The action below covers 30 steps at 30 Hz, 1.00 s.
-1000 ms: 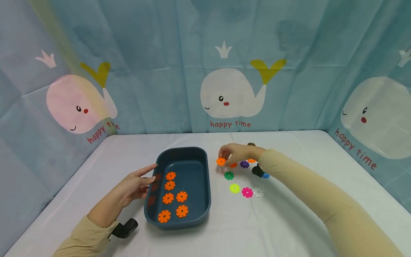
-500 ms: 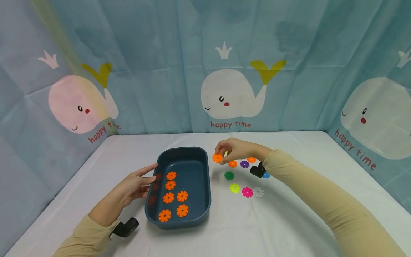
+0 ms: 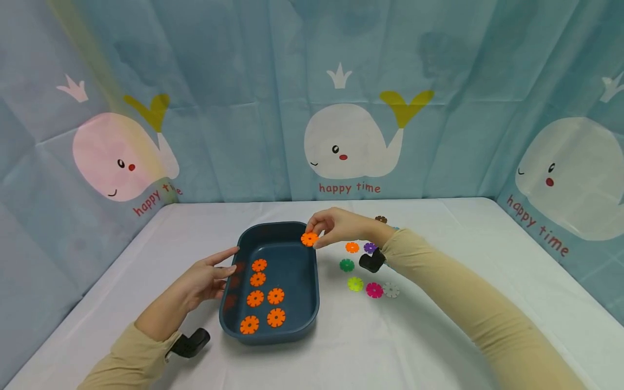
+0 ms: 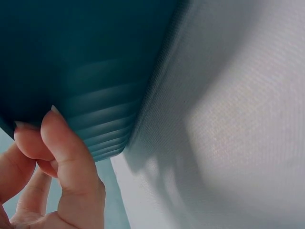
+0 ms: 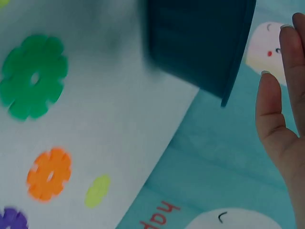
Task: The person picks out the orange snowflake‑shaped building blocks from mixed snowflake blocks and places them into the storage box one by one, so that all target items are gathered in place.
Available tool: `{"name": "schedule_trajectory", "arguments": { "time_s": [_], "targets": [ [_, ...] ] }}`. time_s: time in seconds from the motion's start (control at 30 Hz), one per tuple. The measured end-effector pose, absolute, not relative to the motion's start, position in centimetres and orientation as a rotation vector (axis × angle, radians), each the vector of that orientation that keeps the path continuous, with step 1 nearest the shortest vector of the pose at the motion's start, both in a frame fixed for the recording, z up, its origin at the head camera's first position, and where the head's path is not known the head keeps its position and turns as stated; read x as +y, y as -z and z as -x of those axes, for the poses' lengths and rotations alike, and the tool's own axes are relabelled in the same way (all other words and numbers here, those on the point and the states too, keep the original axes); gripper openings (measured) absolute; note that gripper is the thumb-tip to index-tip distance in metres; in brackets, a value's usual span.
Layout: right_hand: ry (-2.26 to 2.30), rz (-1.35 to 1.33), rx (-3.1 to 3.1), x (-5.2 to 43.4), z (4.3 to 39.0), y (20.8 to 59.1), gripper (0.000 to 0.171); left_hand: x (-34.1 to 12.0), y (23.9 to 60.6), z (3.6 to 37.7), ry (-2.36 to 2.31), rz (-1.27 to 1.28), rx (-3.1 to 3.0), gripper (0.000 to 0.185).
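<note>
Head view shows the right hand (image 3: 341, 226) has carried the orange flower disc (image 3: 309, 239) leftward from above the loose pieces to the blue tray's (image 3: 233, 317) far right rim, pinching it between thumb and fingertips. The disc is round, with no long axis, and its flat face turns toward the camera. The left hand (image 3: 207, 279) has stayed against the tray's left wall, fingers loosely extended and touching it. Six orange discs (image 3: 267, 297) lie flat inside the tray. On the white tablecloth (image 3: 439, 336) right of it lie another orange piece (image 3: 352, 247), a green piece (image 3: 346, 265) and others.
</note>
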State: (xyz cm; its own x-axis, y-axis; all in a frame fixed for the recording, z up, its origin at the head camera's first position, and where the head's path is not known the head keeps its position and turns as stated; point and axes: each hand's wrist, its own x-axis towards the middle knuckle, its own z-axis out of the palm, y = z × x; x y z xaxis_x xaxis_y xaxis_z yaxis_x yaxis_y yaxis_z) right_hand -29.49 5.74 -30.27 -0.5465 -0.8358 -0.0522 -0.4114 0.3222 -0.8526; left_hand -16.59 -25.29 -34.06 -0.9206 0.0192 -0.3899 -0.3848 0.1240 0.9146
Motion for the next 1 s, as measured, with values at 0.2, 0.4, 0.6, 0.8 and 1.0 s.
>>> {"name": "schedule_trajectory", "arguments": {
  "time_s": [0.2,0.4,0.6,0.8,1.0],
  "targets": [
    [1.156,1.120,2.029,3.9,29.7,31.1,0.030,-25.3,34.0,16.6,-1.859,0.367,2.105,0.063],
    [1.132,1.160,2.009,2.2,29.9,31.8,0.029,-25.2,34.0,16.6,-1.862,0.381,2.105,0.062],
    [1.045,1.240,1.998,0.7,30.3,32.3,0.030,-25.2,33.9,16.5,-1.870,0.382,2.096,0.062],
    [0.900,1.311,2.009,-0.8,31.2,32.5,0.028,-25.3,33.8,16.4,-1.875,0.368,2.098,0.062],
    [0.762,1.327,1.978,-2.1,32.0,32.7,0.026,-25.1,33.9,16.5,-1.865,0.379,2.109,0.062]
  ]
}}
